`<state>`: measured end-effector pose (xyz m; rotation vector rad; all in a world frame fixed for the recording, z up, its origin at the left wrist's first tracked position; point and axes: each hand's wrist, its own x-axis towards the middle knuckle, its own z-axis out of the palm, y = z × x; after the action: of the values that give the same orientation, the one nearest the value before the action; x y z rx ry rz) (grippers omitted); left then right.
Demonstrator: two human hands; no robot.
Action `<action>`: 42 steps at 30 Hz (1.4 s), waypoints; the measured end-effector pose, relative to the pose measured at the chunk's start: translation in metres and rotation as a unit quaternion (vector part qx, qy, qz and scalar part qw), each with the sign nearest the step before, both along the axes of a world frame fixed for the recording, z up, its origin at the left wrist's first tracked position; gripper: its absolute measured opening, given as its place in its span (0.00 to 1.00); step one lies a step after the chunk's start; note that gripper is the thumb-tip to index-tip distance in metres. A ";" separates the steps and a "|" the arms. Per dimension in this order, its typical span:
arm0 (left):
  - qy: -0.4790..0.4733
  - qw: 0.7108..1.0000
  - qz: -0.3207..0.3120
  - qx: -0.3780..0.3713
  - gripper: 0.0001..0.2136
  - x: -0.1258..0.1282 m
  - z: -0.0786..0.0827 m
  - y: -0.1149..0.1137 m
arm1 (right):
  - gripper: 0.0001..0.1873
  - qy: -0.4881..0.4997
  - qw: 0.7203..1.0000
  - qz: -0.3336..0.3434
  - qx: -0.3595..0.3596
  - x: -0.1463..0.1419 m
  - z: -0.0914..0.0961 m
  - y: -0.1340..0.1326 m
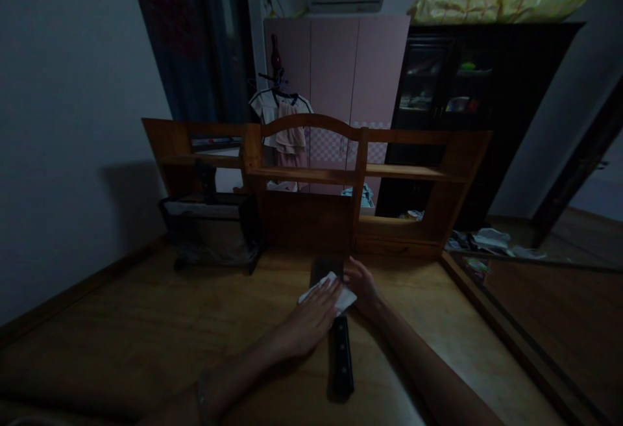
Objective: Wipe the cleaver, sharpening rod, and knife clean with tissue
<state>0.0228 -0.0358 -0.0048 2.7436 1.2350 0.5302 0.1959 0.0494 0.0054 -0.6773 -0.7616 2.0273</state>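
Observation:
A cleaver (343, 354) lies on the wooden table, its black riveted handle toward me and its dark blade pointing away. My left hand (317, 312) is laid over a folded white tissue (347, 300), holding it against the blade with fingers stretched forward. Much of the blade is hidden beneath the tissue and hand. Along the blade's right side is my right hand (361, 283), its fingers parted and slightly bent. Whether its fingertips touch the blade edge is unclear in the dim light.
A wooden shelf unit (311, 174) stands along the table's far side. At its left is a black-framed case (214, 231). The wooden table (233, 328) has a raised rim on the right and meets a wall on the left. Wardrobes (333, 69) stand beyond.

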 end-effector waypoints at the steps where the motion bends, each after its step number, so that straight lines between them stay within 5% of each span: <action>1: 0.003 1.000 -0.010 -0.003 0.24 -0.002 0.004 0.000 | 0.19 0.000 1.000 0.003 0.004 0.000 0.000 0.000; 11: -0.002 0.999 0.018 -0.051 0.24 -0.047 -0.002 -0.010 | 0.19 0.052 0.997 0.039 0.035 -0.001 -0.004 0.001; 22: 0.000 0.990 -0.123 -0.068 0.23 -0.003 0.040 -0.005 | 0.19 -0.024 0.999 0.028 -0.019 0.002 -0.001 0.001; 33: 0.008 0.993 -0.091 -0.072 0.24 -0.068 0.028 -0.029 | 0.13 0.039 0.999 -0.004 0.028 -0.002 0.000 -0.002; 42: -0.015 0.992 -0.090 -0.089 0.23 -0.017 0.041 -0.043 | 0.11 0.033 0.999 -0.020 0.011 -0.003 0.002 -0.003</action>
<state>0.0058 -0.0792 0.0362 2.6508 0.9657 0.4197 0.1926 0.0469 0.0076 -0.6050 -0.7250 1.9924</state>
